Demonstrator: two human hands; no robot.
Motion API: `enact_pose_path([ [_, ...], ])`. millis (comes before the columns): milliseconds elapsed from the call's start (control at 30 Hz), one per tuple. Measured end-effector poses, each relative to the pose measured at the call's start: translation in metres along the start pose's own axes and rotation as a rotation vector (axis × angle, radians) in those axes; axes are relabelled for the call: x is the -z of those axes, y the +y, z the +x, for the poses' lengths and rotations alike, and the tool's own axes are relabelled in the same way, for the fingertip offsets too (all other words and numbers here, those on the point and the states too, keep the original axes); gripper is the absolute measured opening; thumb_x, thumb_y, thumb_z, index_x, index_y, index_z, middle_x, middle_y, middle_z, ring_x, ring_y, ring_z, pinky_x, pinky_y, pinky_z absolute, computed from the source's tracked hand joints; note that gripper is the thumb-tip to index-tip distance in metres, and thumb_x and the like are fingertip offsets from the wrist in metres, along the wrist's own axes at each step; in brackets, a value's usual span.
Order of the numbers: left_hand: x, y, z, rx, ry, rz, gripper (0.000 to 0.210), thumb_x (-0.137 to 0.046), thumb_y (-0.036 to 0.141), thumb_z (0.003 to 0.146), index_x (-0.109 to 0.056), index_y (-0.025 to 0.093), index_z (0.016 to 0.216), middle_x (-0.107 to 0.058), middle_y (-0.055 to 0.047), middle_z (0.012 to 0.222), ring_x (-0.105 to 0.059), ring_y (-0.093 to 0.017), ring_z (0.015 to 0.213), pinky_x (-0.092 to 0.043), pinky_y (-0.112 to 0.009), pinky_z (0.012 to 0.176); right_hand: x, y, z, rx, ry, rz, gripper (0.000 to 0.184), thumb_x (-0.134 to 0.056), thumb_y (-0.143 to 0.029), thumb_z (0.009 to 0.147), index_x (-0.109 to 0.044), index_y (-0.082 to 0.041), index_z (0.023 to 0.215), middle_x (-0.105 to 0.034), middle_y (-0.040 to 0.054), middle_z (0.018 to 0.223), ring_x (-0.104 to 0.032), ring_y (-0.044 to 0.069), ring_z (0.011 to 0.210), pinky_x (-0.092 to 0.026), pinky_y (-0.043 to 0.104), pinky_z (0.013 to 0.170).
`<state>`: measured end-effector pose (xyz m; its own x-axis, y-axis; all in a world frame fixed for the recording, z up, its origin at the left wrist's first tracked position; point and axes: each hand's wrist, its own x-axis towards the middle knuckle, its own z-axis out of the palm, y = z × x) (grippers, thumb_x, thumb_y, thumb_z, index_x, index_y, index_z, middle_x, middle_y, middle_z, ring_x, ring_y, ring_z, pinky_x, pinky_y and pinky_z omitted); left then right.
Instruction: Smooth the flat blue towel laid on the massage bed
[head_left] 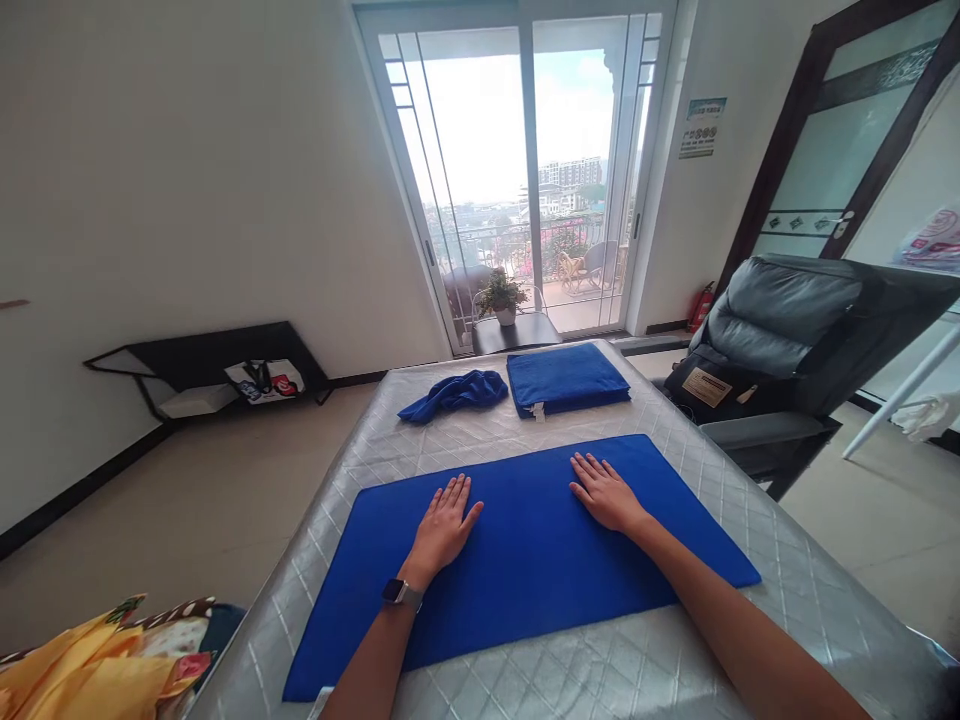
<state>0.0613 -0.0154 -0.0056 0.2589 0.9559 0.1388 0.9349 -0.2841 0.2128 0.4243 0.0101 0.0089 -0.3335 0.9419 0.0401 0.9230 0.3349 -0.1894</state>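
The head-worn camera looks forward and down from close behind and above the bare left hand (444, 527) and bare right hand (606, 494), facing a white-framed glass door (531, 180) beyond.

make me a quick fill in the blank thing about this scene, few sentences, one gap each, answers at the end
1. The left hand and right hand rest on a flat cloth whose colour is ____.
2. Of the two, the hand nearer the watch is the ____ one.
3. In the picture, the folded cloth lies to the ____ of the crumpled cloth.
4. The fire extinguisher is coloured ____.

Missing words: blue; left; right; red.
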Motion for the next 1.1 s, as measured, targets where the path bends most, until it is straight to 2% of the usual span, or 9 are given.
enact_pose_path([
  [100,0.004,-0.030,-0.001,0.075,0.004,-0.002,0.070,-0.026,0.061,0.101,-0.034,0.019,0.156,-0.031,-0.011,0.163,-0.025,-0.026,0.152,-0.017,-0.048,0.124,0.000,0.021,0.004,-0.069,0.006,-0.045,0.062,-0.019,-0.054,0.104,-0.028,-0.027,0.159,-0.025,0.0026,0.165,-0.017,0.022,0.153,-0.016,0.045,0.124],
  [300,0.025,-0.120,-0.024,0.363,0.055,0.048,0.071,-0.024,0.056,0.100,-0.038,0.012,0.153,-0.033,-0.017,0.161,-0.028,-0.031,0.150,-0.023,-0.055,0.120,0.008,0.078,0.005,-0.270,0.016,-0.096,0.062,-0.022,-0.047,0.104,-0.028,-0.020,0.159,-0.025,0.0058,0.166,-0.018,0.024,0.153,-0.017,0.046,0.123],
  [400,0.031,-0.145,-0.035,0.465,0.069,0.059,0.072,-0.024,0.054,0.099,-0.038,0.007,0.153,-0.031,-0.019,0.161,-0.028,-0.033,0.150,-0.024,-0.055,0.120,0.010,0.100,0.003,-0.342,0.036,-0.090,0.063,-0.024,-0.045,0.103,-0.029,-0.015,0.158,-0.027,0.0088,0.165,-0.019,0.024,0.153,-0.018,0.047,0.123],
  [567,0.032,-0.147,-0.037,0.480,0.088,0.072,0.071,-0.027,0.053,0.098,-0.040,0.008,0.152,-0.032,-0.019,0.161,-0.030,-0.033,0.149,-0.027,-0.055,0.119,0.009,0.118,0.000,-0.406,0.073,-0.069,0.065,-0.023,-0.044,0.102,-0.032,-0.011,0.157,-0.029,0.0121,0.163,-0.024,0.025,0.151,-0.021,0.047,0.122],
  [733,0.037,-0.139,-0.035,0.491,0.066,0.071,0.070,-0.027,0.051,0.099,-0.039,0.007,0.152,-0.032,-0.019,0.161,-0.030,-0.032,0.150,-0.023,-0.054,0.121,0.010,0.119,-0.001,-0.427,0.108,-0.067,0.064,-0.023,-0.043,0.101,-0.035,-0.010,0.155,-0.032,0.0127,0.162,-0.027,0.026,0.150,-0.022,0.047,0.122],
  [833,0.039,-0.136,-0.035,0.481,0.109,0.095,0.066,-0.029,0.049,0.099,-0.046,0.007,0.147,-0.039,-0.020,0.157,-0.036,-0.032,0.147,-0.025,-0.053,0.120,0.013,0.118,-0.003,-0.425,0.134,-0.080,0.062,-0.023,-0.040,0.101,-0.037,-0.011,0.155,-0.035,0.0122,0.161,-0.029,0.028,0.149,-0.022,0.049,0.122],
  [967,0.041,-0.135,-0.032,0.415,0.244,0.103,0.056,-0.031,0.023,0.094,-0.052,0.009,0.143,-0.050,-0.017,0.152,-0.042,-0.029,0.144,-0.030,-0.049,0.120,0.019,0.113,-0.004,-0.383,0.209,-0.083,0.059,-0.025,-0.037,0.101,-0.042,-0.014,0.153,-0.040,0.0111,0.158,-0.032,0.027,0.148,-0.024,0.049,0.121],
  [1033,0.043,-0.133,-0.029,0.363,0.289,0.066,0.062,-0.031,0.010,0.085,-0.053,0.010,0.143,-0.054,-0.014,0.149,-0.043,-0.025,0.143,-0.029,-0.044,0.122,0.021,0.109,-0.003,-0.359,0.235,-0.081,0.057,-0.027,-0.034,0.100,-0.043,-0.015,0.152,-0.043,0.0100,0.157,-0.033,0.026,0.147,-0.024,0.047,0.122],
  [1100,0.047,-0.129,-0.027,0.319,0.301,0.010,0.066,-0.031,0.005,0.079,-0.055,0.010,0.141,-0.056,-0.012,0.147,-0.044,-0.022,0.143,-0.028,-0.041,0.123,0.022,0.105,-0.002,-0.333,0.241,-0.077,0.056,-0.028,-0.030,0.099,-0.045,-0.016,0.151,-0.044,0.0091,0.156,-0.035,0.024,0.147,-0.024,0.046,0.122],
])
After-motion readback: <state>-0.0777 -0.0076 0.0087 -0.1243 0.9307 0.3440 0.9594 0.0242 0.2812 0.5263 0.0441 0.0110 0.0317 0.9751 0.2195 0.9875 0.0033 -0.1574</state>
